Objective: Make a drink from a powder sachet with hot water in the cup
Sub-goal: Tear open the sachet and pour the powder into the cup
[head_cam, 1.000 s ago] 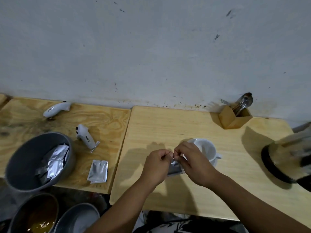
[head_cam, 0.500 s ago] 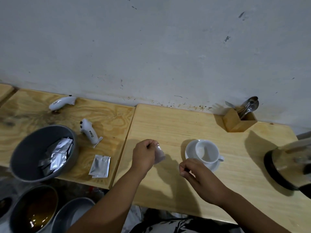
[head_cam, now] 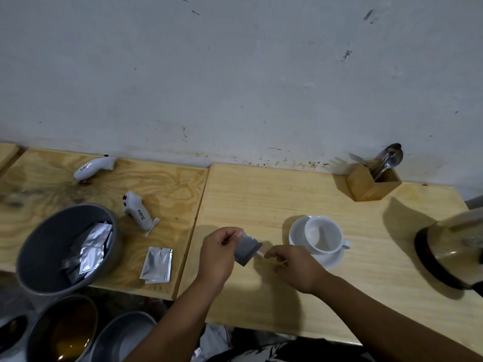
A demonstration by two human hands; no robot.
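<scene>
My left hand (head_cam: pixel 217 257) holds a small grey powder sachet (head_cam: pixel 245 249) by its top, tilted, just above the light wooden table (head_cam: pixel 261 205). My right hand (head_cam: pixel 295 267) is a little to the right of the sachet, fingers pinched on a small pale torn strip (head_cam: pixel 260 253). A white cup (head_cam: pixel 324 235) stands upright on a white saucer (head_cam: pixel 332 259) just behind my right hand; its inside looks bare. A kettle (head_cam: pixel 452 249) with a dark base sits at the right edge, partly cut off.
A wooden holder (head_cam: pixel 366 188) with spoons and a fork stands by the wall. On the left table are a grey bowl (head_cam: pixel 34 252) of several sachets, a loose sachet (head_cam: pixel 156 265) and two white handheld devices (head_cam: pixel 137 211). Bowls (head_cam: pixel 62 330) sit below.
The two hands, together on the sachet a second ago, have come apart. My left hand keeps the sachet; my right hand has moved back toward it from near the saucer.
</scene>
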